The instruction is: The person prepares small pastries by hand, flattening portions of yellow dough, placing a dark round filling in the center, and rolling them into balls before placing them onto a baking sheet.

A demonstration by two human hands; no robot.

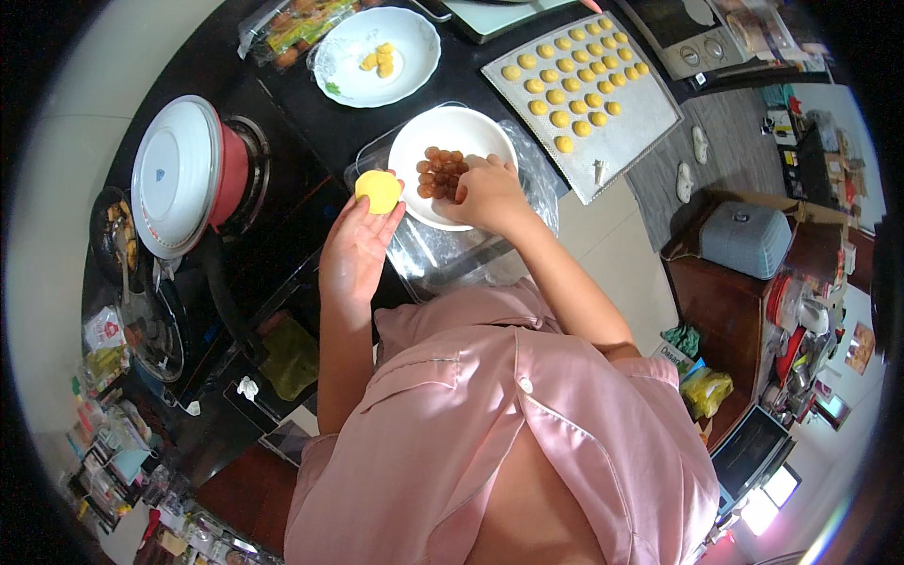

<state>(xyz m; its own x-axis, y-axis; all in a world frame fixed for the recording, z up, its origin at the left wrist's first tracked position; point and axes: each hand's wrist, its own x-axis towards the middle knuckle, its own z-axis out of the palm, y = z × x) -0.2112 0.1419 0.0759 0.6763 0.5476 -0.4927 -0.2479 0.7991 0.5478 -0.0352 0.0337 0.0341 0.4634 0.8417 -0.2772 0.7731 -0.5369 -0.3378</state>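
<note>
A flat yellow dough disc lies across the fingers of my left hand, palm up, with the thumb at its left edge. It is held just left of a white bowl. Inside that bowl sits a pile of glossy brown balls. My right hand reaches over the bowl's right side, its fingers bent down at the edge of the pile. Those fingertips are partly hidden, so anything pinched in them does not show.
A lined tray holds rows of small yellow dough balls at the upper right. Beyond the bowl stands a white dish with yellow dough pieces. Clear plastic lies beneath the bowl. A red pot with a white lid occupies the left hob.
</note>
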